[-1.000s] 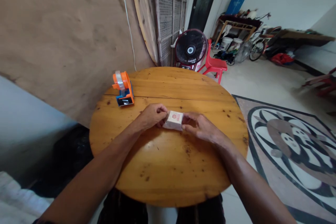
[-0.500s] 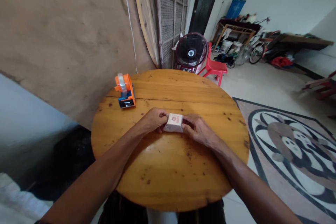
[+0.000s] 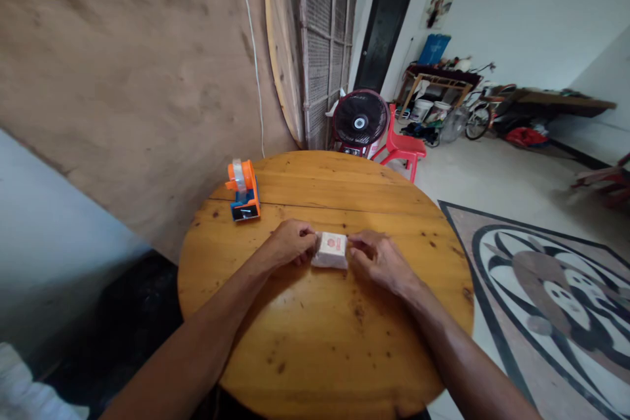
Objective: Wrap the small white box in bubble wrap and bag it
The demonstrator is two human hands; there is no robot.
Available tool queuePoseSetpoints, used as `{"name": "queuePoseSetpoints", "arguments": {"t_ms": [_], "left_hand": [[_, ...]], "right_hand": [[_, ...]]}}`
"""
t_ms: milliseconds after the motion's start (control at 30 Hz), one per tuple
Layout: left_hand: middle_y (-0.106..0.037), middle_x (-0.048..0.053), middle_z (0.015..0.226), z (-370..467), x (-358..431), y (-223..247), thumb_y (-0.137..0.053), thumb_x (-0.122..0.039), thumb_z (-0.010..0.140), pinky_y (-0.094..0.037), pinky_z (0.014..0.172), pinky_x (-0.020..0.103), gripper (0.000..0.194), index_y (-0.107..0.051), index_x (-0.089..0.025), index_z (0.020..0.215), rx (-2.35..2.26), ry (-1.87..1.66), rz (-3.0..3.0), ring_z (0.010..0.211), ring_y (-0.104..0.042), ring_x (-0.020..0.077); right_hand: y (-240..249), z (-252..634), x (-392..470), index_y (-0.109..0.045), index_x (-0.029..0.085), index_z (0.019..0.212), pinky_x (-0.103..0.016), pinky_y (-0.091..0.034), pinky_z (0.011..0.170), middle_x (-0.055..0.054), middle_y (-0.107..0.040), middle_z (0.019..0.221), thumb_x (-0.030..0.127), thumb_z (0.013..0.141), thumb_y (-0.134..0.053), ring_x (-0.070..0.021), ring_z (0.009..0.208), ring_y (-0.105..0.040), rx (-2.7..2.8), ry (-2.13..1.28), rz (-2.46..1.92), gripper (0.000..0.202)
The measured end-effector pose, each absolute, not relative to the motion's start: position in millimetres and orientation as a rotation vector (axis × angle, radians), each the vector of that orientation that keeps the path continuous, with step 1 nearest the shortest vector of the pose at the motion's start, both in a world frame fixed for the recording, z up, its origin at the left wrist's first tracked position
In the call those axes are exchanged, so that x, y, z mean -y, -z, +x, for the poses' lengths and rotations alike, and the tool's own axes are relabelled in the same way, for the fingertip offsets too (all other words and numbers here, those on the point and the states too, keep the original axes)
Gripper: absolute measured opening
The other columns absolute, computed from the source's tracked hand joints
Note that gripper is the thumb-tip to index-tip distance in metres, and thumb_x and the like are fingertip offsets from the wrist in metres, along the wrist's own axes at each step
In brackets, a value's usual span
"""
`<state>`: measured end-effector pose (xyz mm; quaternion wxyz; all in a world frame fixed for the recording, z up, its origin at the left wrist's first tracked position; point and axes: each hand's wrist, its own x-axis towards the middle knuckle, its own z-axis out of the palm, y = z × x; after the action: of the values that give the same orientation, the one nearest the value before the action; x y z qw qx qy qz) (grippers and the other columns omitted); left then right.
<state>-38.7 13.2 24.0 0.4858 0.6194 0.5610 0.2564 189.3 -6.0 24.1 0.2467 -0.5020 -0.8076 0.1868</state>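
While the small white rectangular box with red print (image 3: 333, 248) sits on the round, varnished wooden table (image 3: 315, 348), here's my left hand (image 3: 290, 243) at the box's left side, fingers curled, thumb drawn in; whether they pinch its corner, I can't tell! To the box's right, my right hand (image 3: 382, 261) has thumb and forefinger spread, tips right beside its edge, contact unclear. Toward me from the box, a broad run of wood reaches the near rim. Beyond and left of the box stands an orange-and-blue plastic tape dispenser (image 3: 252, 193), well apart!
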Motion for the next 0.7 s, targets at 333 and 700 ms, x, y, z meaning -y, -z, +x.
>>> {"name": "queuePoseSetpoints", "arguments": {"t_ms": [333,700], "left_hand": [[-0.052,-0.005,0.046,-34,-12,-21,-0.047,-0.024,0.078,-0.037,0.036,0.017,0.017,-0.059,-0.015,0.069,-1.350,-0.586,1.624,0.037,-0.051,0.0094],[-0.056,-0.005,0.050,-38,-12,-29,-0.045,-0.015,0.076,-0.042,0.039,0.017,0.018,-0.061,-0.015,0.084,-1.302,-0.570,1.451,0.038,-0.052,0.0086]], "right_hand": [[-17,181,3,-0.071,0.020,0.100,-0.032,-0.045,0.075,-0.006,-0.071,0.087,0.023,0.085,-0.054,-0.0195,0.081,-0.063,2.342,-0.426,-1.210,0.023],[-27,189,7,-0.060,0.017,0.122,-0.040,-0.048,0.084,-0.012,-0.067,0.112,0.048,0.075,-0.068,-0.0263,0.098,-0.063,2.321,-0.633,-1.289,0.056]]}}
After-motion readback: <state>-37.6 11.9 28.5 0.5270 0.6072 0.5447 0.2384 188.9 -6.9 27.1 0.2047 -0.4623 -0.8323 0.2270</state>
